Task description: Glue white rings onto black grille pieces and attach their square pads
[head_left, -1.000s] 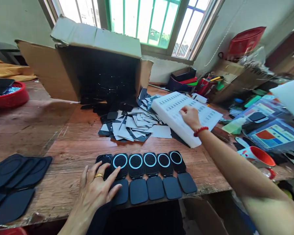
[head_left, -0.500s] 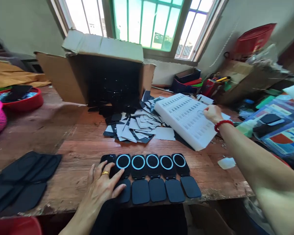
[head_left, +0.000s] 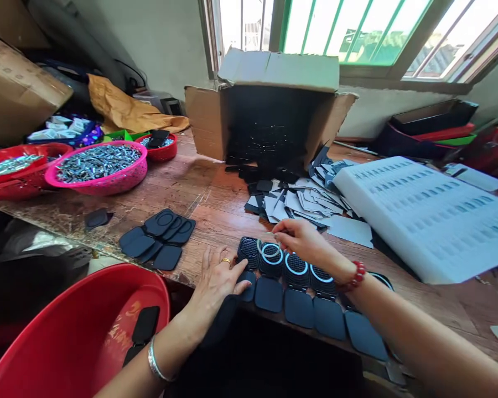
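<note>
A row of black hinged square cases point(head_left: 296, 271) lies along the table's front edge, lids point(head_left: 269, 294) folded toward me. Pale blue rings point(head_left: 296, 264) sit on several of their upper halves. The leftmost upper half point(head_left: 249, 250) shows dark ridges and no pale ring on its face. My left hand point(head_left: 219, 276) rests at that case's left side, fingers spread, thumb and forefinger against it. Pinched in my right hand point(head_left: 301, 243) is a thin pale ring point(head_left: 260, 251), tilted just over the first and second cases.
A white foam block with slots point(head_left: 431, 215) lies at right. Behind are a pile of paper-like scraps point(head_left: 307, 202) and an open carton point(head_left: 205, 121). At left stand a pink basket of small metal parts point(head_left: 97, 188), stacked black cases point(head_left: 161, 237) and a red tub point(head_left: 45, 326).
My right hand has come from the foam block to the leftmost case, carrying a ring. The view has swung left. My left hand stays by the leftmost case.
</note>
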`<move>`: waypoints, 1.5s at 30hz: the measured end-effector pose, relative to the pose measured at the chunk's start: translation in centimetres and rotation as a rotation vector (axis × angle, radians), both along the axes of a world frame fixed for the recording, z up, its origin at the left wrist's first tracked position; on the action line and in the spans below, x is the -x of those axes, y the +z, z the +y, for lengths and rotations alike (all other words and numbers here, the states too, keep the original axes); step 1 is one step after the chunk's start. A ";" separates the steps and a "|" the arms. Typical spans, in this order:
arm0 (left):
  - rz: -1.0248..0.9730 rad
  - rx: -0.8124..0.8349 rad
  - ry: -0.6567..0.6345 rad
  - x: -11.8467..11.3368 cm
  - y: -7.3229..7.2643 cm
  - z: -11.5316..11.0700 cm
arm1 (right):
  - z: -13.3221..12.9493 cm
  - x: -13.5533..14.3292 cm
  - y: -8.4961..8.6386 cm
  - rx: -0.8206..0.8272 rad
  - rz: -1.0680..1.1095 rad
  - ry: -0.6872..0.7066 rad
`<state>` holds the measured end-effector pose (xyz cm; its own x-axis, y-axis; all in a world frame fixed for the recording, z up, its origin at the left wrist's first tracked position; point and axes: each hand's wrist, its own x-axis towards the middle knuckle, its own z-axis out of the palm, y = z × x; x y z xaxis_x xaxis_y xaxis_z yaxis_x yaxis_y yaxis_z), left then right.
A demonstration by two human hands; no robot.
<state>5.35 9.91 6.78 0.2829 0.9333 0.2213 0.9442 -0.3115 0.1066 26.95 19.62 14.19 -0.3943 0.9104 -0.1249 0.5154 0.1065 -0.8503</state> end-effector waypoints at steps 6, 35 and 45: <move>-0.015 0.044 0.045 -0.7 -0.2 -0.3 | 1.3 4.3 -3.6 0.029 -0.044 -0.029; -0.010 0.087 -0.111 -0.3 0.2 -0.3 | -2.8 3.8 -4.2 -0.491 -0.541 0.219; -0.030 -0.068 -0.091 1.4 0.6 -0.7 | -1.2 -1.3 -3.7 -0.556 -0.405 -0.079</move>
